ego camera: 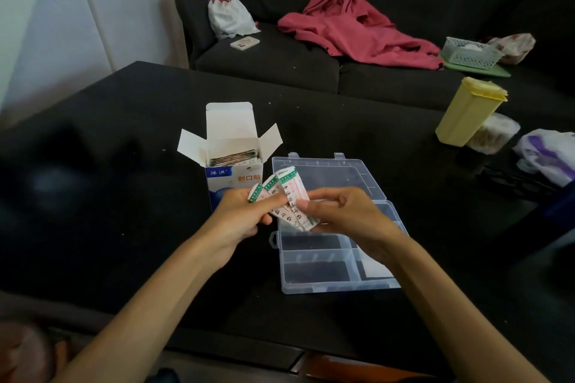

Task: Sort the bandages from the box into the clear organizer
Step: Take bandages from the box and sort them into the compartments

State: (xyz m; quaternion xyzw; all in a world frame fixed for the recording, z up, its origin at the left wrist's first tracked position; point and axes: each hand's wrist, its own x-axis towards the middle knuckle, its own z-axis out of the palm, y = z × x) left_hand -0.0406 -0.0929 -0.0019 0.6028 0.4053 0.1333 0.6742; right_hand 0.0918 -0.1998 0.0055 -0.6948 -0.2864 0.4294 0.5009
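Note:
A white and blue bandage box (234, 165) stands open on the black table, flaps spread, with more wrapped bandages packed inside. To its right lies the clear organizer (329, 258), lid folded back, its divided compartments showing. Above the organizer's near-left part, both hands share a fanned bunch of wrapped bandages (287, 196), white with green ends and red print. My left hand (242, 218) pinches their left ends. My right hand (345, 211) grips their lower right ends.
A yellow lidded container (469, 112) leans at the table's right, beside a clear tub of swabs (493, 134) and a plastic bag (547, 152). Behind the table, a dark sofa (270, 62) holds a pink garment, a white bag, a phone and a basket.

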